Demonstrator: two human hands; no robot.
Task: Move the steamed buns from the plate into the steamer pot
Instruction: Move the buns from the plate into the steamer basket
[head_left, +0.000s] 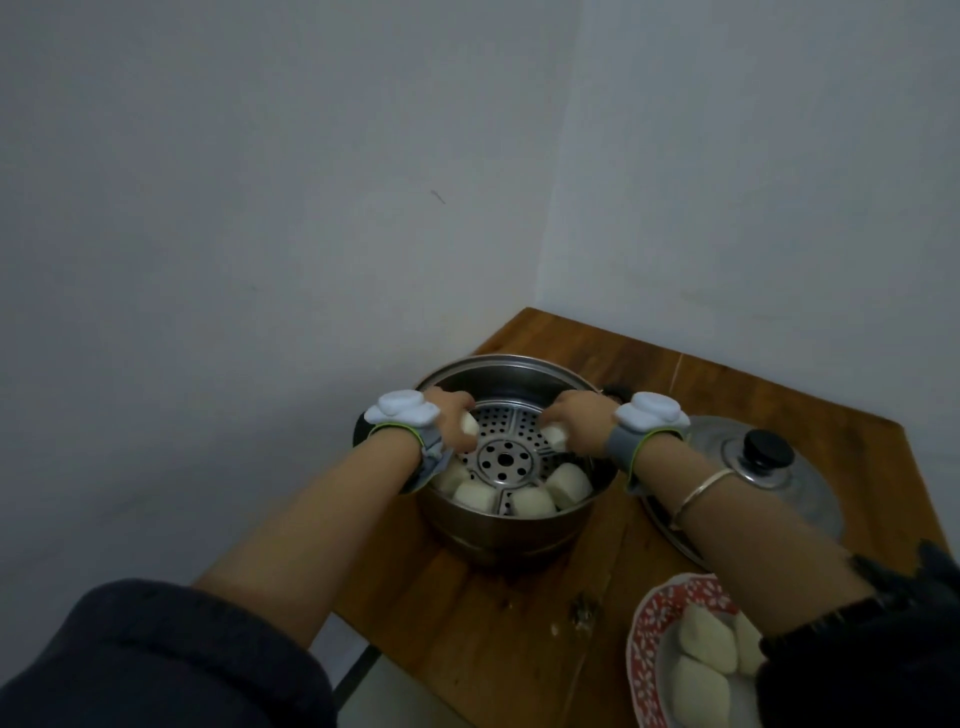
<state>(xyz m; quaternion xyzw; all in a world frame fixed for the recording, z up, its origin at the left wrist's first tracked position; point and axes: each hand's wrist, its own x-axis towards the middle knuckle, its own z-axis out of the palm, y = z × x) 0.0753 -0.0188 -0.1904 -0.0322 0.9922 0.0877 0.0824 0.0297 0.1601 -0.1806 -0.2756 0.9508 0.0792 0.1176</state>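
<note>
A steel steamer pot (506, 371) with a perforated rack stands on the wooden table. Several white buns (569, 483) lie along the near side of the rack. My left hand (457, 421) is inside the pot at its left rim, closed on a white bun (106, 426). My right hand (576, 421) is inside at the right, closed on another bun (555, 435). At the bottom right, a red patterned plate (647, 634) holds more buns (706, 642), partly hidden by my right sleeve.
The pot's steel lid (810, 483) with a black knob lies flat on the table right of the pot, under my right forearm. The table (467, 623) sits in a corner of grey walls. Its left edge runs close to the pot.
</note>
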